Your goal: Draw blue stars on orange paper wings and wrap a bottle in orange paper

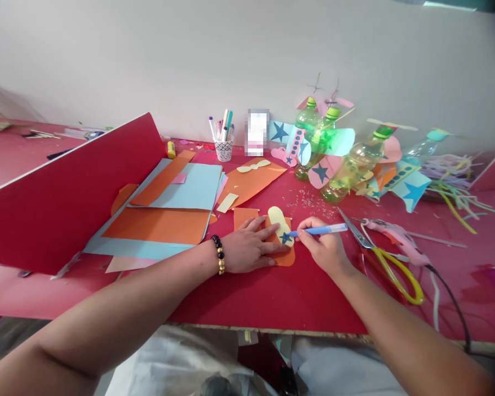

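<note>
My left hand [251, 248] lies flat with its fingers spread, pressing on an orange paper piece [286, 257] and the pale yellow rounded paper shape [276, 215] on top of it. A dark blue star [286, 238] shows on the yellow shape. In my right hand [324, 247] a blue marker [319, 230] is pinched, its tip at the star's right side. Another orange paper piece [245, 217] lies just beyond my left fingers, partly covered by them.
Stacked coloured sheets [157, 226] and a red upright board [86, 192] are at left. A pen cup [224, 149] stands behind. Decorated plastic bottles [348, 165] stand back right, with scissors [379, 258] and a pink glue gun [398, 240] lying nearer. Paper scraps lie around.
</note>
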Tool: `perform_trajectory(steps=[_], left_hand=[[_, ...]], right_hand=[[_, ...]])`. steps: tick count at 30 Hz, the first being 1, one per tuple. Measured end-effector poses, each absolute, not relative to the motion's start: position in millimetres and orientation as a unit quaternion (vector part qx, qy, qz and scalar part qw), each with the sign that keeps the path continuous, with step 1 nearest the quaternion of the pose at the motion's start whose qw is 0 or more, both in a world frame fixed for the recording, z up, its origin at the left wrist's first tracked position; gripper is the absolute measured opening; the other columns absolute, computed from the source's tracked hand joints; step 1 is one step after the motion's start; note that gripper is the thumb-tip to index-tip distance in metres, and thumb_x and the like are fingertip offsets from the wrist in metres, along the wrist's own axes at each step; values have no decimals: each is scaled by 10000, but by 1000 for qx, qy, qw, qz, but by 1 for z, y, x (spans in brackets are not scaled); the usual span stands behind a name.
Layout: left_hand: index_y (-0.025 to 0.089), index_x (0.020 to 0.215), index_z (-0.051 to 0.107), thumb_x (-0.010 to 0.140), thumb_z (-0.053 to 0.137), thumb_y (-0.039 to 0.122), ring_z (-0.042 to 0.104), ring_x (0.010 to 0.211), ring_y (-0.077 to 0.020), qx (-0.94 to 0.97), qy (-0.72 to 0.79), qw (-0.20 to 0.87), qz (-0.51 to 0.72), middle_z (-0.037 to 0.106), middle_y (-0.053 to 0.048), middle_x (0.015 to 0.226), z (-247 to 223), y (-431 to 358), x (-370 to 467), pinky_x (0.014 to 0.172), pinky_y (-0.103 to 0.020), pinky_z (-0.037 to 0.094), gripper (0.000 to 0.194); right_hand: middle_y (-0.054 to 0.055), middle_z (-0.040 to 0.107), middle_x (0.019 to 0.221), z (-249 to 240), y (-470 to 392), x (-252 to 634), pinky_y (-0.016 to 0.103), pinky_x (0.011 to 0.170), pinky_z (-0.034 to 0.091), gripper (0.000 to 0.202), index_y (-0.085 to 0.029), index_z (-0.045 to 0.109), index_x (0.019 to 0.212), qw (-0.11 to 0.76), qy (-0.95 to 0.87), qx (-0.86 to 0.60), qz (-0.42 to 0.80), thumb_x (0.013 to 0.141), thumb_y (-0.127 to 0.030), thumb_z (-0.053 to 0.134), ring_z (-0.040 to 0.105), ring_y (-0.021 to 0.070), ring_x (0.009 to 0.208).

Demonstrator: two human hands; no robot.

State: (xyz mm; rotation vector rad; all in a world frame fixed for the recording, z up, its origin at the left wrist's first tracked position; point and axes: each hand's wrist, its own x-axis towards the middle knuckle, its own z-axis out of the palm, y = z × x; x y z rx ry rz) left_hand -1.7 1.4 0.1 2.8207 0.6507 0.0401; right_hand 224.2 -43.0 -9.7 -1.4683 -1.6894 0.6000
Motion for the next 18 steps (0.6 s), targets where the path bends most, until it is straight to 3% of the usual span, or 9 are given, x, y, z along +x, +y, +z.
perform_trajectory(steps=[18], left_hand=[[406,1383,425,944,419,506,135,1389,-399,964,232,131,6,221,-37,1549,4,0,0,1079,-578,196,450]], right_hand=[[15,638,704,-11,-41,224,268,580,428,124,-218,552,794,401,-666,-584,234,874,-311,530,608,177,683]])
